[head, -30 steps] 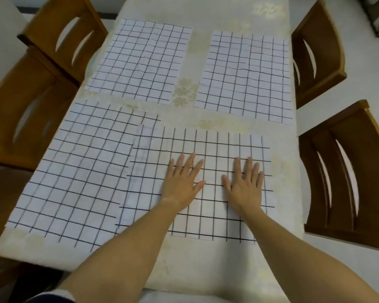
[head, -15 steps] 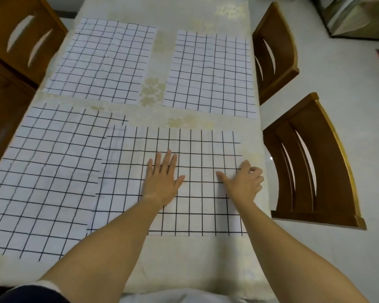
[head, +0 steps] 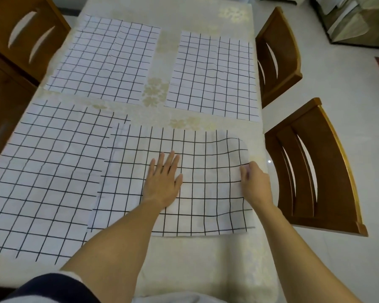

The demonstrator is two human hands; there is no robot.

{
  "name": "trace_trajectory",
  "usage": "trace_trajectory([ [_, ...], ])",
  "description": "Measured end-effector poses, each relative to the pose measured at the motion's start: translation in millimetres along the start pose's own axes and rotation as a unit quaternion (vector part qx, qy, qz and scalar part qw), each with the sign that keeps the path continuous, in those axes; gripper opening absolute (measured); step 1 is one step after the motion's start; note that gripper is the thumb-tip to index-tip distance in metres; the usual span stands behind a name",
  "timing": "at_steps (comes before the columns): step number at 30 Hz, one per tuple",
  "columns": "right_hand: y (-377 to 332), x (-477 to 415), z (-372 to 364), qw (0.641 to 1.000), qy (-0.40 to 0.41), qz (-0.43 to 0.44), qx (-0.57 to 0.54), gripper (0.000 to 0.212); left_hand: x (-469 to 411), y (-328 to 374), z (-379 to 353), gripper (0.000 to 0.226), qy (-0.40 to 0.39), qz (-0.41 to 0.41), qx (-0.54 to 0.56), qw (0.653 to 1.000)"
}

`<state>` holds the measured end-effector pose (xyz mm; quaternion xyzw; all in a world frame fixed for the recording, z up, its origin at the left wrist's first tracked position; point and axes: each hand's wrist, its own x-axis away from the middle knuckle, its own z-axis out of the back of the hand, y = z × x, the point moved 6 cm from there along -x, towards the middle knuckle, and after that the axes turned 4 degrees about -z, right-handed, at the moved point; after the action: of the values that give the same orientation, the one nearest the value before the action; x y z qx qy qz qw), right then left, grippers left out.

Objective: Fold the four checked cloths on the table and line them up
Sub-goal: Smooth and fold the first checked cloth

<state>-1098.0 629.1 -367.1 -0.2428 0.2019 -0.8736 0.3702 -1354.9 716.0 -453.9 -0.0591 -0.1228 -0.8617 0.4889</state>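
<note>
Several white cloths with a black check lie flat on the table. The near right cloth overlaps the near left cloth. My left hand presses flat on the middle of the near right cloth. At that cloth's right edge my right hand pinches the fabric and lifts it, so the far right corner curls up off the table. The far left cloth and the far right cloth lie spread out and untouched.
The table has a cream cover with a pale flower pattern. Two wooden chairs stand along its right side and two more at the left. Pale floor lies to the right.
My right hand slid from the middle of the near right cloth to its right edge, took hold of it and raised it. My left hand stayed flat. The view shifted right.
</note>
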Motion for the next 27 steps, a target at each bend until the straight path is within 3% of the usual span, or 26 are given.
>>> trace_trajectory([
  [4,-29.0,13.4,15.3,0.996,0.036,0.071,0.025,0.025,1.4,0.3,1.5,0.063,0.009,0.004,0.004,1.0],
  [12,-86.9,42.5,35.3,0.992,0.053,0.116,-0.009,0.033,1.8,-2.9,4.1,0.062,0.023,0.002,0.028,0.999],
  [27,-170.7,86.7,-1.1,0.973,0.007,0.198,-0.116,0.042,2.6,-0.5,6.0,0.061,0.029,0.0,0.024,0.999],
])
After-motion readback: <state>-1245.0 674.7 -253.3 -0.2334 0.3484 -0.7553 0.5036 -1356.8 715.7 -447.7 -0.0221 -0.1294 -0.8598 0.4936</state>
